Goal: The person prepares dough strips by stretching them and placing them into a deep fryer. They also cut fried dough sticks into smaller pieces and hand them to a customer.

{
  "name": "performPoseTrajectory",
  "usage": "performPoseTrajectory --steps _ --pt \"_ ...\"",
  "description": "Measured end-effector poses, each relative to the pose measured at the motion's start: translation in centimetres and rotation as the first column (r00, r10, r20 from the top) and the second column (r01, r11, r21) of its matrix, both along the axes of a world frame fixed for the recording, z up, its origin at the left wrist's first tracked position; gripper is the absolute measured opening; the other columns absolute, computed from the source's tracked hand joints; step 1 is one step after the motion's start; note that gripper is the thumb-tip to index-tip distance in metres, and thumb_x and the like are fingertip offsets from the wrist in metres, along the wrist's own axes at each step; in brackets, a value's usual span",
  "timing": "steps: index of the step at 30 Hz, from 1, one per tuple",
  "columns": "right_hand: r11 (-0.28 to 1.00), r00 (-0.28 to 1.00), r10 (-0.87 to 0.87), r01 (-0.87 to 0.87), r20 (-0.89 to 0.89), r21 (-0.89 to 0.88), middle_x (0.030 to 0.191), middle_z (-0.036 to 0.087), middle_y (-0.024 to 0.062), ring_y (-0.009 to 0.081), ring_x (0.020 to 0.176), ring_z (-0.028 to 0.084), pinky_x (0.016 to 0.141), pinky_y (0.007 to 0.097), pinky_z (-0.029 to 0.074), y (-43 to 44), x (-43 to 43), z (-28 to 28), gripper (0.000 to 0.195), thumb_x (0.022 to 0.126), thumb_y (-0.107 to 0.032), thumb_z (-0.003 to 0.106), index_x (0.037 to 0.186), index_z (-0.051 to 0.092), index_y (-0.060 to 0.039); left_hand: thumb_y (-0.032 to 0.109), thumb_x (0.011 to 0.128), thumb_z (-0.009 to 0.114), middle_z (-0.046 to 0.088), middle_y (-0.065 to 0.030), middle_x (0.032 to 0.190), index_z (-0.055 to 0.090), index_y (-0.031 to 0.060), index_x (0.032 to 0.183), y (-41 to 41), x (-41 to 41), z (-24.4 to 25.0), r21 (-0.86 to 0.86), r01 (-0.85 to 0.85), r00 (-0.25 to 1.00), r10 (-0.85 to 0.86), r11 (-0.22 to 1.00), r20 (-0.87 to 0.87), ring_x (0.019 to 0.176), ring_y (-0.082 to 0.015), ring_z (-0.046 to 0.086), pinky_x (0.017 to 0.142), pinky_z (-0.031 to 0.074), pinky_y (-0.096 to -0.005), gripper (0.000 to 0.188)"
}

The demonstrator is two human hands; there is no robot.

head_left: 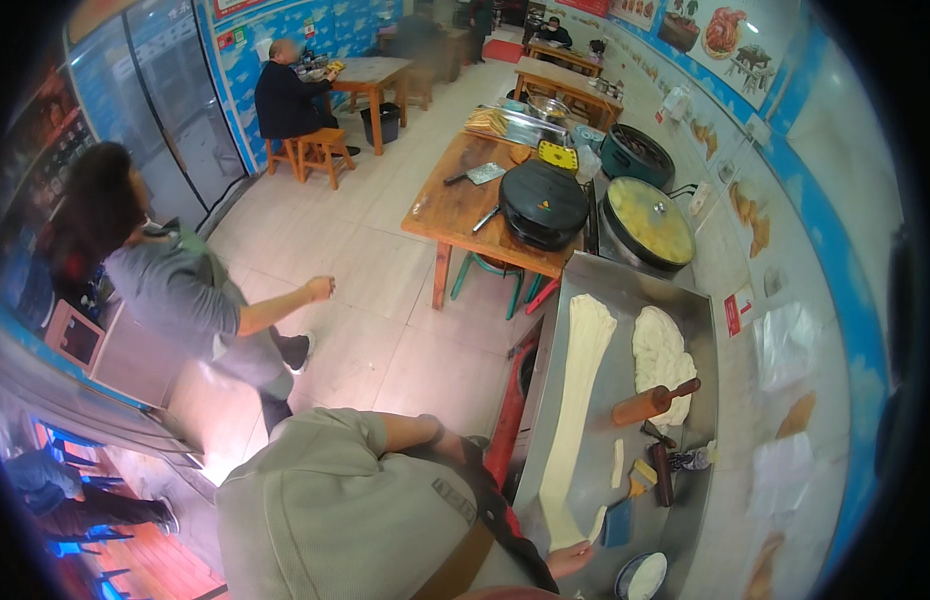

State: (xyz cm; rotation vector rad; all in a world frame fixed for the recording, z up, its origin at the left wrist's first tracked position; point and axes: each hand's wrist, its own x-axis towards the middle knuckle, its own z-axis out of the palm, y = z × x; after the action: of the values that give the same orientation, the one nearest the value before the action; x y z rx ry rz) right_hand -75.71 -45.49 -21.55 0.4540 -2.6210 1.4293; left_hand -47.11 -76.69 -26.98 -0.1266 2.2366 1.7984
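At the bottom, my right hand [570, 559] pinches the end of a short dough strip [598, 523], beside the near end of a long flattened dough band [570, 420]. The band runs along a steel-walled worktop [540, 469]. My left hand [454, 448] hangs by my apron, mostly hidden, away from the dough. Another short dough strip [618, 463] lies near a brush with yellow bristles [643, 475] and a blue flat tool [617, 523]. A wooden rolling pin [643, 406] rests against a large dough mass [658, 349]. A bowl of white powder [646, 576] stands nearby.
Beyond the worktop, a wooden table [435, 202] carries a black electric griddle [544, 202] and a cleaver [485, 173]. A lidded round pan [651, 217] stands beside it. A person [187, 300] walks on the left; another person [289, 97] sits at a far table.
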Motion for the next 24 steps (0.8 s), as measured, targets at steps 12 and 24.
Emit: performPoseTrajectory --steps 12,24 --pt "0.957 0.976 -0.219 0.213 0.009 0.199 0.090 0.061 0.0267 0.0376 0.082 0.057 0.077 0.0435 0.047 10.0 1.1 -17.9 0.032 0.100 -0.026 0.054 0.099 0.059 0.0058 0.024 0.089 0.057 0.070 -0.0176 0.106 0.068 -0.0014 0.112 0.0 -0.6 -1.5 0.002 -0.021 0.996 0.021 1.000 -0.084 0.095 -0.0253 0.064 0.088 0.047 -0.0415 0.036" --pt "0.939 0.955 -0.182 0.099 0.233 0.328 0.100 0.061 0.0279 0.0447 0.091 0.058 0.081 0.0458 0.047 7.4 -0.2 -13.8 0.033 0.102 -0.027 0.046 0.102 0.055 0.0053 0.018 0.089 0.055 0.063 -0.0196 0.126 0.059 -0.0030 0.128 -0.1 0.6 1.6 0.084 -0.072 0.995 0.078 0.994 -0.065 0.116 -0.0280 0.057 0.100 0.042 -0.0430 0.044"
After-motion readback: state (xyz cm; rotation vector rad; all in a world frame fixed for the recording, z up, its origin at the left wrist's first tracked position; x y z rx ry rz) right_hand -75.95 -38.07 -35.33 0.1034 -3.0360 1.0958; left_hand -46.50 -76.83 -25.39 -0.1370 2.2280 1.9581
